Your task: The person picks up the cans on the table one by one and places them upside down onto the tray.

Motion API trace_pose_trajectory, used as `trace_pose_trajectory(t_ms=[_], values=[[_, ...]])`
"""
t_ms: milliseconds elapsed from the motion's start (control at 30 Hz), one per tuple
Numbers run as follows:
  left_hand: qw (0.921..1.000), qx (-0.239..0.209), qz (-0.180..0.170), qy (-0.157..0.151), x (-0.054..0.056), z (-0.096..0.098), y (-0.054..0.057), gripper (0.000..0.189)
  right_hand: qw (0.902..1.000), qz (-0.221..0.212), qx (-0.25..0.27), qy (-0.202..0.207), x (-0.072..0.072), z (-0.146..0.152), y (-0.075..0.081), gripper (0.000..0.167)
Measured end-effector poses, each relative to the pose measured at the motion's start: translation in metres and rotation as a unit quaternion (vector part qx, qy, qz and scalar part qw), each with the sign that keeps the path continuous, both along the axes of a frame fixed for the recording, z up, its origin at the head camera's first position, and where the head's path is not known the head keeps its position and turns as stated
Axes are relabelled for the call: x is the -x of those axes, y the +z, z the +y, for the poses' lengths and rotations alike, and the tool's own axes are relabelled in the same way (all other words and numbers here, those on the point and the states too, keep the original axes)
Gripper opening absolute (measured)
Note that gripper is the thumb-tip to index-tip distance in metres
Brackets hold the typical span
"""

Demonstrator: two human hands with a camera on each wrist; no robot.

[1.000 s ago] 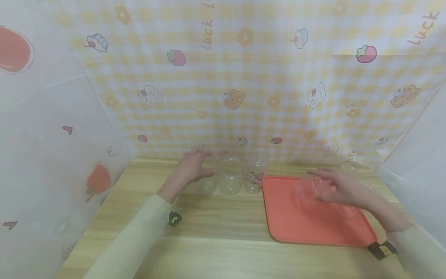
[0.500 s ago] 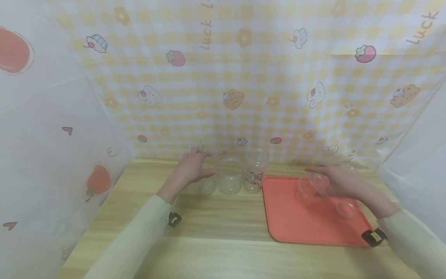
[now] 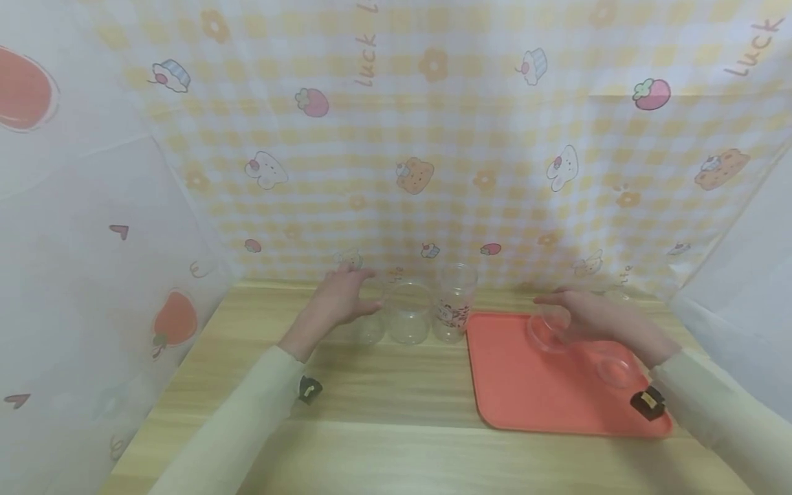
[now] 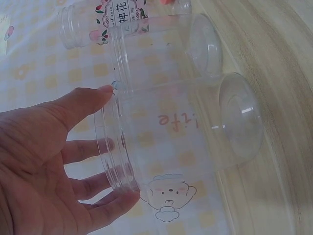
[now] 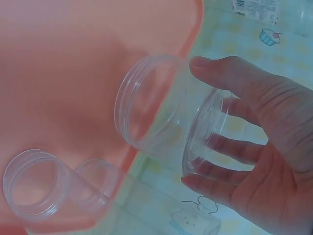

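My left hand (image 3: 337,297) grips the threaded rim of a clear plastic jar (image 4: 205,125), its thumb and fingers spread round the mouth. That jar stands upright on the wooden table, leftmost in a row. Beside it are a second clear jar (image 3: 410,323) and a taller jar with a printed label (image 3: 454,313). Over the red tray (image 3: 526,399), my right hand (image 3: 603,322) holds another clear jar (image 5: 164,105) by its base end, thumb and fingers round it. Its open mouth faces down at the tray; whether the rim touches is hard to tell.
Another clear jar (image 3: 617,371) is mouth-down on the tray's right side. In the right wrist view, two clear rims, a larger rim (image 5: 36,185) and a smaller rim (image 5: 100,182), lie over the tray. A patterned cloth (image 3: 433,172) hangs behind the table (image 3: 371,454).
My right hand and forearm have shifted left and slightly away from me, still holding the jar, which has moved only slightly over the tray. My left hand has stayed in place.
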State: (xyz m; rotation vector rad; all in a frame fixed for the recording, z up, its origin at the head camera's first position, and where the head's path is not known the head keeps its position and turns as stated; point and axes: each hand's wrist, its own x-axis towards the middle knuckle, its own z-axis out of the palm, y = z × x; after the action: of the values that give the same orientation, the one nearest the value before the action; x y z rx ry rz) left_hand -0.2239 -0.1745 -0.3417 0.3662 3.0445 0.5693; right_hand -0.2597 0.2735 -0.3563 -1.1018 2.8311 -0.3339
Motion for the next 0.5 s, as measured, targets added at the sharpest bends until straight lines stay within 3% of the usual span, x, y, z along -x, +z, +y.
trace_pose_trajectory(t_ms=[500], values=[[0.9999, 0.004, 0.010, -0.007, -0.0014, 0.0001, 0.0013, 0.068, 0.9994, -0.014, -0.030, 0.001, 0.0061, -0.0029, -0.0005, 0.060]])
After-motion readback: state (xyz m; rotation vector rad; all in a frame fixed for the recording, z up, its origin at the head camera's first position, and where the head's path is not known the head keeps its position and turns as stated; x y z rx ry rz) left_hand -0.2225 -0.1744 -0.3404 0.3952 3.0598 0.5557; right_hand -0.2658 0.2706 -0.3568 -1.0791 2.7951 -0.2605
